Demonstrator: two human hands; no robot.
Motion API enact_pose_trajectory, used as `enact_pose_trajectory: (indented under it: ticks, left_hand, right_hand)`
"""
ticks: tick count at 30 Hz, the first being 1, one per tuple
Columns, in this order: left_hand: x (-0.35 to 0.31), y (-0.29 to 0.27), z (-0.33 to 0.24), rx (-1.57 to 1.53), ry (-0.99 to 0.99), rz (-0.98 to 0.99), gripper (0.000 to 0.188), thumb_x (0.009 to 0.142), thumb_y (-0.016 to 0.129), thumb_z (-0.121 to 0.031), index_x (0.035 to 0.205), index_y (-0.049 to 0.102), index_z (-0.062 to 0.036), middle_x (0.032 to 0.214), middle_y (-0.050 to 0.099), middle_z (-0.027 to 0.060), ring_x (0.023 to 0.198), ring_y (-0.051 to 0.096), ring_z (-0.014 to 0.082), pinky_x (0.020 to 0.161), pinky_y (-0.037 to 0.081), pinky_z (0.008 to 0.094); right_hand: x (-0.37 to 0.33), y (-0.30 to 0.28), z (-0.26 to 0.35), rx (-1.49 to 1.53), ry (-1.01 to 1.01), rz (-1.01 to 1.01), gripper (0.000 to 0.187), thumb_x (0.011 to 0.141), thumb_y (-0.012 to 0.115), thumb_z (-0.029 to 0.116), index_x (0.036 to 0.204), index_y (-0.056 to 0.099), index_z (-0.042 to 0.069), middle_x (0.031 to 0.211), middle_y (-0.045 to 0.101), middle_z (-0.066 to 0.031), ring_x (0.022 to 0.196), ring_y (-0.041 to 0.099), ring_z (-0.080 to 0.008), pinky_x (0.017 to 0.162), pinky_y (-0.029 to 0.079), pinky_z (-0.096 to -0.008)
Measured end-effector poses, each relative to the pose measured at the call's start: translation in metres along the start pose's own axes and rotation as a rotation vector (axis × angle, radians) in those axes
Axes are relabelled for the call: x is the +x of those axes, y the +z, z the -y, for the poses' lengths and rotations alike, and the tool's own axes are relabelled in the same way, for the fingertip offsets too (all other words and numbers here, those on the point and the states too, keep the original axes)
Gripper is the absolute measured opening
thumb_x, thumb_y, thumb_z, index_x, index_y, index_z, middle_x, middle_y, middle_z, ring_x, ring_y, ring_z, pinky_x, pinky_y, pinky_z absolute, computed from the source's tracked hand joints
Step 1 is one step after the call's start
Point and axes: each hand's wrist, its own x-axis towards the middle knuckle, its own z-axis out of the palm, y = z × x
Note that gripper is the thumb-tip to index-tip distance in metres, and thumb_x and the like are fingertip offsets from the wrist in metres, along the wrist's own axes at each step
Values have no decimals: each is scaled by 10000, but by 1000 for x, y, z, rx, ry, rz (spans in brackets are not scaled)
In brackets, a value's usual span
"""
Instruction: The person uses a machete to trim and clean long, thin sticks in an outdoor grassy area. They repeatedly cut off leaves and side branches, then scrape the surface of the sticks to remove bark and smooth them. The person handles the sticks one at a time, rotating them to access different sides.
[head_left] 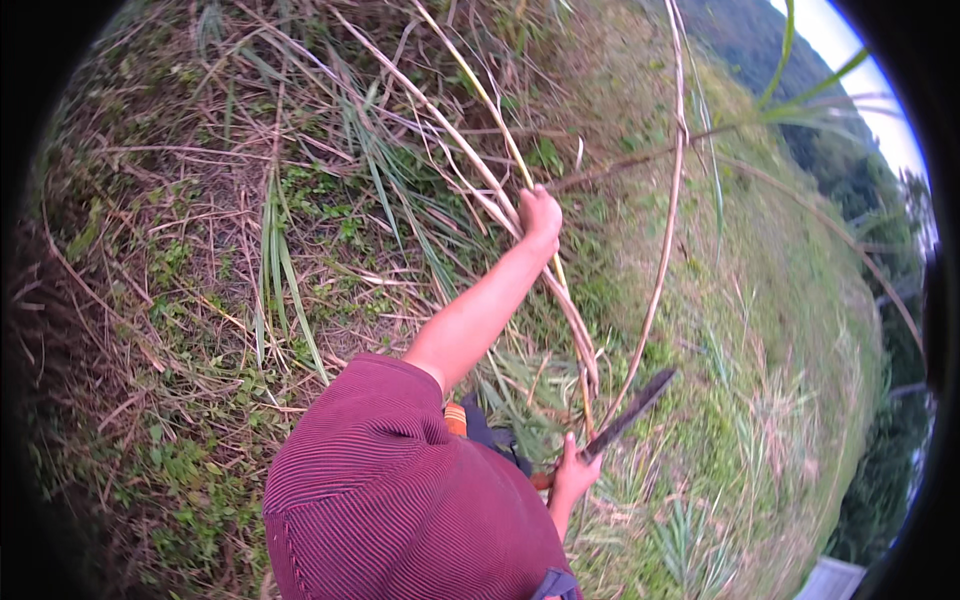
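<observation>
My left hand is closed around a thin yellow-green cane stalk, with my arm stretched out ahead. The stalk slants from the upper middle down past my fist, and its lower end comes close to my right hand. That hand grips the brown handle of a machete, its thumb raised. The dark blade points up and to the right, beside the stalk's lower end. Right beside my left hand runs a thicker tan dry stalk; whether my fingers touch it I cannot tell.
A long curved brown stem rises just right of my hands. Cut stalks and long green leaves litter the ground to the left. Grass slopes away on the right toward trees, with a pale flat object at the lower right.
</observation>
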Motion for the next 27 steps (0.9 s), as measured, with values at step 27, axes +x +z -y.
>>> enact_pose_trajectory:
  ticks: [27]
  left_hand:
    - [-234, 45, -59, -449, -301, 701, 149, 946, 342, -71, 804, 337, -116, 611, 352, 24, 451, 307, 136, 493, 298, 357]
  right_hand:
    - [61, -231, -40, -409, -114, -510, 343, 718, 774, 356, 977, 719, 138, 816, 712, -113, 780, 687, -312, 728, 535, -414]
